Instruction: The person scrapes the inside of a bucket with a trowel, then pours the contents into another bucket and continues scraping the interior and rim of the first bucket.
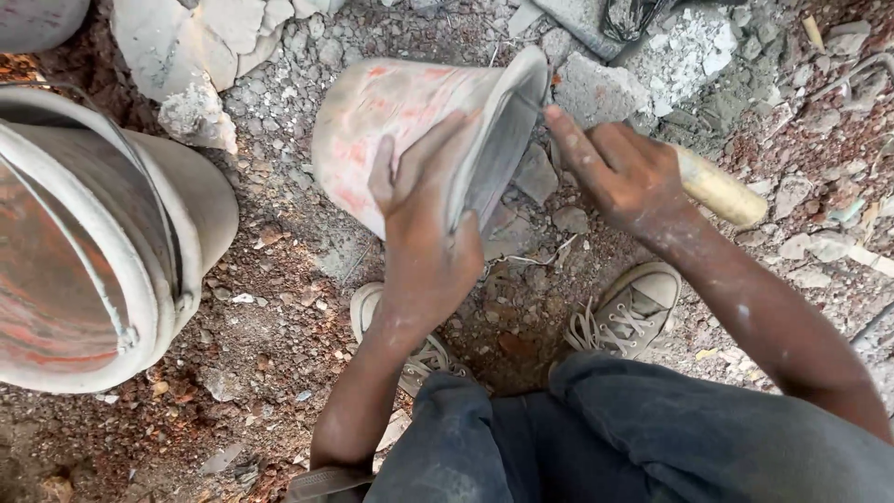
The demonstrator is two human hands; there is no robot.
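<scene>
A dusty pale bucket (400, 121) with faded red marks lies tipped on its side on the rubble, its mouth facing right. My left hand (424, 233) grips its rim, fingers over the outer wall and thumb inside. My right hand (624, 172) is closed around a tool with a pale wooden handle (722, 191), its index finger stretched toward the bucket's rim. The tool's working end is hidden behind the hand and the bucket. Grey stone lumps (596, 88) lie just in front of the bucket's mouth.
A second, larger bucket (102, 242) with a wire handle stands at the left. Broken concrete slabs (200, 56) lie at the top left. My two grey laced shoes (633, 312) rest on reddish gravel below the hands. Rubble covers the whole ground.
</scene>
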